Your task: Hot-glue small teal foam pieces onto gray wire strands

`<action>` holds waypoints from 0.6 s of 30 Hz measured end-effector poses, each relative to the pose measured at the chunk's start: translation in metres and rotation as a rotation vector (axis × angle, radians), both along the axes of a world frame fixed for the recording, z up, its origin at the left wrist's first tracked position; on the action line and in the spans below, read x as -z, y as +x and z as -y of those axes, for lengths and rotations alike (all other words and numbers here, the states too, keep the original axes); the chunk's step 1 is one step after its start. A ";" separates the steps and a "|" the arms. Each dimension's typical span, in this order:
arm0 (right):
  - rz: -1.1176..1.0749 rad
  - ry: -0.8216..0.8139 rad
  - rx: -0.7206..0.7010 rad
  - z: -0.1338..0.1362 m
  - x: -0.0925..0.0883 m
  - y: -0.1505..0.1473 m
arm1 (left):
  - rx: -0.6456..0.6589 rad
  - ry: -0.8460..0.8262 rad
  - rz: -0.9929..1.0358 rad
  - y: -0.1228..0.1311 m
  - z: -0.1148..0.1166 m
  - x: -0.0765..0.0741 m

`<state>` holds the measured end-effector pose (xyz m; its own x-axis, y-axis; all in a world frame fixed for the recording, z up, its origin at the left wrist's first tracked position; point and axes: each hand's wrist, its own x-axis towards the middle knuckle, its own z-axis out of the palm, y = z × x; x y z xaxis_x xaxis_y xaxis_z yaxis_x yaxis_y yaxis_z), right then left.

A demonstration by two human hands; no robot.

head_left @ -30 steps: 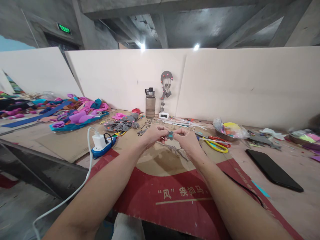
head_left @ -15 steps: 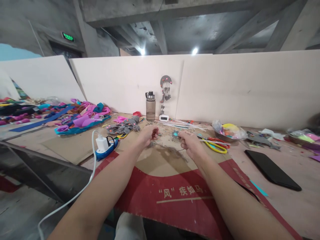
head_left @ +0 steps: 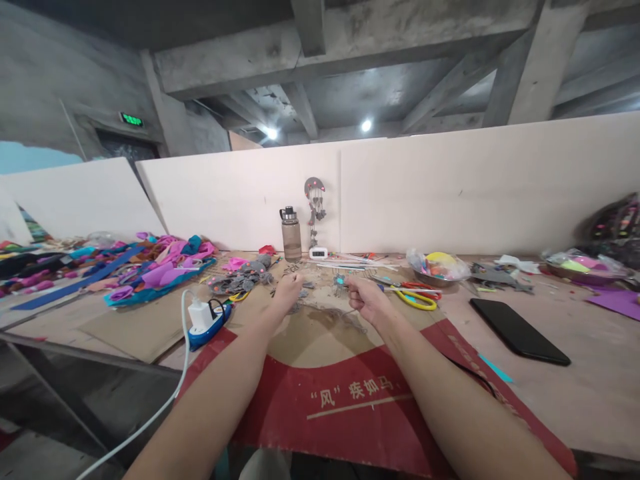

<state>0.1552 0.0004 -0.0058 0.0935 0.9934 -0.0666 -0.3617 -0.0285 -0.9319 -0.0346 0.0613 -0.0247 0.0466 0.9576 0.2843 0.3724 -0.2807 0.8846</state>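
Note:
My left hand (head_left: 289, 293) hovers over the cardboard sheet (head_left: 295, 343), its fingers curled closed. What they grip, if anything, is hidden. My right hand (head_left: 367, 301) is closed in a pinch a little way off to the right; whatever is between its fingertips is too small to make out. Just beyond those fingertips lies a small turquoise piece (head_left: 341, 281) amid thin grey strands. Small grey scraps (head_left: 307, 285) lie beside my left hand. Loose grey thread (head_left: 345, 317) is strewn between the two hands.
Yellow-handled scissors (head_left: 423, 305) lie right of my right hand, near a metal bowl (head_left: 434, 277) and a black phone (head_left: 517, 330). A bottle (head_left: 291, 237) and small clock (head_left: 319, 253) stand behind. At left are a power strip (head_left: 210, 328) and grey felt pieces (head_left: 245, 277).
The camera view has tilted up and shifted right. My left hand has turned so that its back hides the fingers. My right hand remains pinched near the turquoise piece.

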 end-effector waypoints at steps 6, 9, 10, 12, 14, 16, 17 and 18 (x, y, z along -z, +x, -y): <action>0.020 0.018 0.011 0.000 0.000 -0.001 | -0.033 0.118 -0.121 -0.001 -0.006 0.006; 0.043 0.028 0.011 0.001 0.000 -0.002 | -0.033 0.137 -0.143 -0.002 -0.008 0.008; 0.051 0.031 0.013 0.001 0.001 -0.003 | -0.034 0.137 -0.145 -0.002 -0.008 0.008; 0.069 0.037 0.017 0.001 0.002 -0.003 | -0.041 0.131 -0.143 -0.001 -0.009 0.008; 0.088 0.048 0.014 0.001 0.003 -0.004 | -0.052 0.126 -0.137 0.000 -0.009 0.008; 0.110 0.063 0.007 0.001 0.003 -0.004 | -0.065 0.123 -0.130 0.001 -0.009 0.007; 0.121 0.071 0.005 0.002 0.003 -0.005 | -0.071 0.123 -0.126 0.001 -0.008 0.006; 0.132 0.079 0.005 0.002 0.003 -0.005 | -0.077 0.124 -0.122 0.001 -0.008 0.006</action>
